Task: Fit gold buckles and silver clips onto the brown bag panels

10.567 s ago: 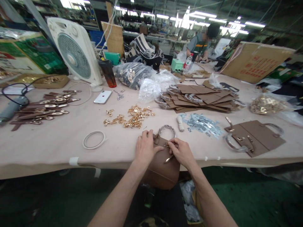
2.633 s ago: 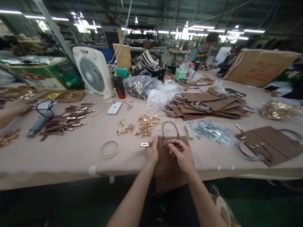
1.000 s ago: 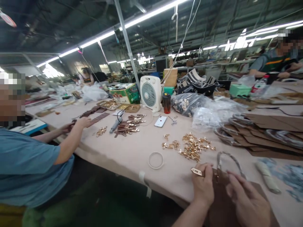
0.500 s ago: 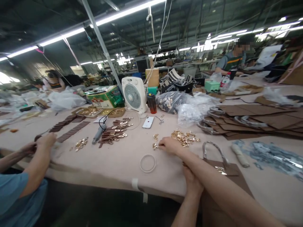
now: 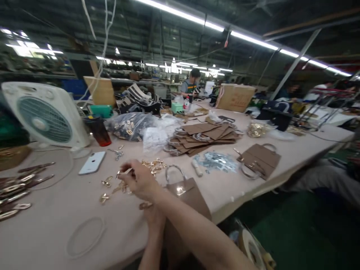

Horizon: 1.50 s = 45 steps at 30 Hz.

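Observation:
My right hand point(image 5: 140, 180) is pinched on a small gold metal fitting point(image 5: 123, 172), just above the tabletop. Behind it lies a pile of gold metal fittings point(image 5: 156, 163), and a few more gold pieces point(image 5: 104, 198) rest to its left. My right forearm crosses over my left hand point(image 5: 154, 215), which is closed low by the table edge, its fingers partly covered. A small brownish piece point(image 5: 145, 205) pokes out at its fingertips; its kind is unclear. Close by on the right is a brown handbag point(image 5: 194, 193) with a wrapped handle and a shiny clasp.
A white phone point(image 5: 92, 163), a dark tumbler point(image 5: 99, 131) and a box fan point(image 5: 45, 114) stand left. A white ring point(image 5: 86, 237) lies in front. Brown bag panels point(image 5: 206, 135), grey-blue pieces point(image 5: 218, 161) and another handbag point(image 5: 260, 159) are right. A co-worker point(image 5: 189, 85) sits far back.
The view has swung right and closer to the table. My right hand has come up off the loose gold pieces with a fitting pinched in it. My left hand stays under the right forearm.

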Available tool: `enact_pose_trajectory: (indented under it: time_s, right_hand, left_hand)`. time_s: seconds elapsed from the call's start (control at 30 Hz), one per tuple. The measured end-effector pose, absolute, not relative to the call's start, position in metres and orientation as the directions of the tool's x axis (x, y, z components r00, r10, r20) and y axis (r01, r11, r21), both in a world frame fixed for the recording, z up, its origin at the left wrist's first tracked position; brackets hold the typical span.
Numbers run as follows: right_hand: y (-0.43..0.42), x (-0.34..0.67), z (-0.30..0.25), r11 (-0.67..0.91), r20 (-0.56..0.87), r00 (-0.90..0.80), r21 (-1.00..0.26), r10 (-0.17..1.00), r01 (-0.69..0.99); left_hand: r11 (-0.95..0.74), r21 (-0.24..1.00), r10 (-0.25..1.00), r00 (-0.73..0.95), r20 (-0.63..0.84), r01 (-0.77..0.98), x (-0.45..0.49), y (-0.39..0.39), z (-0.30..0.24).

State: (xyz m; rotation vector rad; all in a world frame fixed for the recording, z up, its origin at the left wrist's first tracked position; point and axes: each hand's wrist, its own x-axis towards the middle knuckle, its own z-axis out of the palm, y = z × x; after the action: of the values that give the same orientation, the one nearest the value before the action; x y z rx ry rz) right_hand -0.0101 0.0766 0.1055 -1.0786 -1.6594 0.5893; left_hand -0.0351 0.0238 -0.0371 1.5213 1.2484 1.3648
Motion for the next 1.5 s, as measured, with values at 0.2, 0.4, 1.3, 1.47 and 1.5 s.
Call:
enact_pose_trajectory:
  time_s: [0.2,0.4,1.3,1.47,1.5]
  right_hand:
    - [0.000,0.128,0.087,0.415,0.460,0.376,-0.888,0.804,0.199]
    - [-0.073,0.224,0.032,0.176,0.350,0.411,-0.898,0.842,0.404]
    - [-0.077,0.188,-0.011,0.042,0.181,0.430,-0.949,0.884,0.312]
    - [-0.068,0.212,-0.017,-0.087,-0.063,0.450,-0.996,0.891,0.033]
    - [-0.068,0.215,-0.016,-0.089,-0.075,0.432,-0.996,0.899,0.012]
  left_hand:
    - [-0.181,0.939,0.906,-0.322,0.275,0.293,-0.024,0.001,-0.013]
    - [-0.497,0.665,0.846,0.139,0.515,0.558,-0.013,-0.006,0.001]
    - [-0.542,0.714,0.773,0.595,0.218,0.443,0.072,0.020,0.046]
    - [-0.578,0.616,0.773,0.600,0.204,0.535,0.046,0.021,0.037]
    - [-0.606,0.554,0.752,0.638,0.165,0.571,0.042,0.021,0.037]
